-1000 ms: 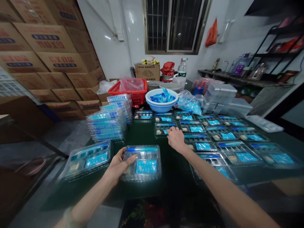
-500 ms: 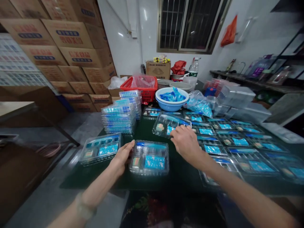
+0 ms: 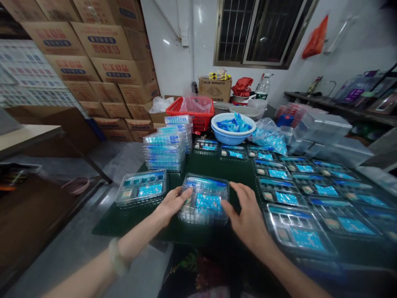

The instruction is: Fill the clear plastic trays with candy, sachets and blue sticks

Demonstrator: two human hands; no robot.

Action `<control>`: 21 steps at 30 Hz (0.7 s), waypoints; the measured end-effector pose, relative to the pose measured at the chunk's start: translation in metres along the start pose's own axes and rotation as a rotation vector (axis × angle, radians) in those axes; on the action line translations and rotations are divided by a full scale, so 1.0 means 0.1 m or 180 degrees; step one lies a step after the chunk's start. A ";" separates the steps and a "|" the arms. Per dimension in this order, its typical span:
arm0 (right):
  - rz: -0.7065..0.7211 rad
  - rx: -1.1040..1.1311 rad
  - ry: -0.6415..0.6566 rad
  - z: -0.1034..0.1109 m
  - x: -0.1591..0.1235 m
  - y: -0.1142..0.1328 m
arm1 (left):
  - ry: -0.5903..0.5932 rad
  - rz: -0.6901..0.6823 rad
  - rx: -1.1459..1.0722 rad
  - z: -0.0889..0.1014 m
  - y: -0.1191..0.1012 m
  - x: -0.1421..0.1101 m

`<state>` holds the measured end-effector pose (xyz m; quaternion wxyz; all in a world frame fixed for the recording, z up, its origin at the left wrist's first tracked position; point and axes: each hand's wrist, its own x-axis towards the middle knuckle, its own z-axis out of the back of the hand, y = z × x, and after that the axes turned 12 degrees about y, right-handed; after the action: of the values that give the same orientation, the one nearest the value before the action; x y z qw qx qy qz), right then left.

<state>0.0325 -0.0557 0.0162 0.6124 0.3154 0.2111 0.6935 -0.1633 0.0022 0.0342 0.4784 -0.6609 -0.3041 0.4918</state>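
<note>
A clear plastic tray (image 3: pixel 204 198) with blue contents lies on top of another like it, on the dark green table (image 3: pixel 136 223) right before me. My left hand (image 3: pixel 172 203) grips the pile's left edge, thumb on the top tray. My right hand (image 3: pixel 248 217) rests at the pile's right edge, fingers spread and thumb touching the plastic.
A single closed tray (image 3: pixel 142 191) lies to the left, with a tall stack of trays (image 3: pixel 164 151) behind it. Rows of filled trays (image 3: pixel 288 182) cover the right side. A blue bowl (image 3: pixel 233 128), a red basket (image 3: pixel 194 111) and cardboard boxes (image 3: pixel 102 54) stand behind.
My right hand lifted a tray from the rows, brought it toward me and set it on the tray at my left hand. The camera swung left.
</note>
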 end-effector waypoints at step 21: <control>-0.0149 0.2750 0.1142 -0.72 0.69 0.89 | -0.1339 -0.0498 -0.0304 0.98 -0.13 -0.68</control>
<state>-0.0848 0.0046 0.0381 0.3943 0.4117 0.5901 0.5717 -0.2775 -0.0198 0.0648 0.4094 -0.5400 -0.4704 0.5652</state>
